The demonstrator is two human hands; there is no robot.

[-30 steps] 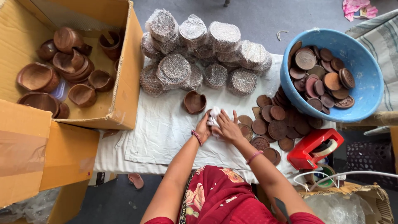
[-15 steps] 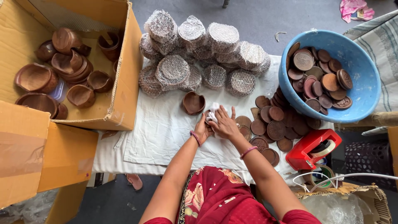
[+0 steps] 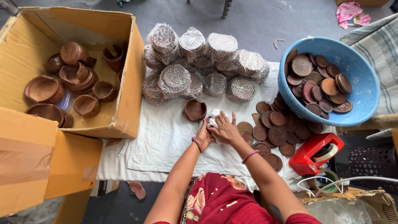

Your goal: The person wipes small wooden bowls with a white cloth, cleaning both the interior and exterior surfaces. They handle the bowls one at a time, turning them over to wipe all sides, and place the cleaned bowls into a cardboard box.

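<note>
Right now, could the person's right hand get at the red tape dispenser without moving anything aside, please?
Probably yes. The right hand is pressed on a small white bundle, and the red tape dispenser sits on that side past the loose brown discs, which lie flat, with nothing standing between.

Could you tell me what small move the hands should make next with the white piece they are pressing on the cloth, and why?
Probably finish folding the white wrap closed: both the left hand and right hand press it on the cloth, and the wrapped bundles behind suggest where it goes afterwards.
</note>
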